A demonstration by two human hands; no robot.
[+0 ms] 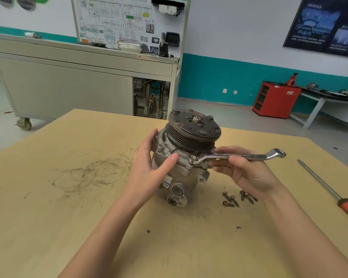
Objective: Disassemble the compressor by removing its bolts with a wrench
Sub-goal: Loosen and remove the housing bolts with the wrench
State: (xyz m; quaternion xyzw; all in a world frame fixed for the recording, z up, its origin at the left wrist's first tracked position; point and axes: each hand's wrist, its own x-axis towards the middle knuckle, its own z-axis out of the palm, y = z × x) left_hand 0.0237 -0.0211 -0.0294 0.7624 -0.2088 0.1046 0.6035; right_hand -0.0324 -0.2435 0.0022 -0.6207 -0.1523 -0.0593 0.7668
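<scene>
Between the two hands stands the compressor [189,177], upright on the tan surface [88,217], grooved pulley [193,129] on top, two ports facing the person. Left hand [151,169] cups the compressor's left side: thumb laid across the front flange, fingers reaching round the far side. Right hand [247,171] grips the wrench [239,156] at mid-shaft, thumb on top, fingers curled under. Wrench lies about level; its near end sits on a bolt [192,157] in the flange just below the pulley, and its ring end sticks out past the right hand, free. Just below the right wrist, several loose bolts [237,198] lie in a small cluster on the surface, close to the compressor's base. Well right of the right hand lies a screwdriver [333,189] with a red and black handle, lying diagonally, its tip pointing away. Dark scuff marks left of the left hand. Beyond the surface: grey wheeled cart [68,87] with a wiring board, red cabinet [275,99] by the wall.
</scene>
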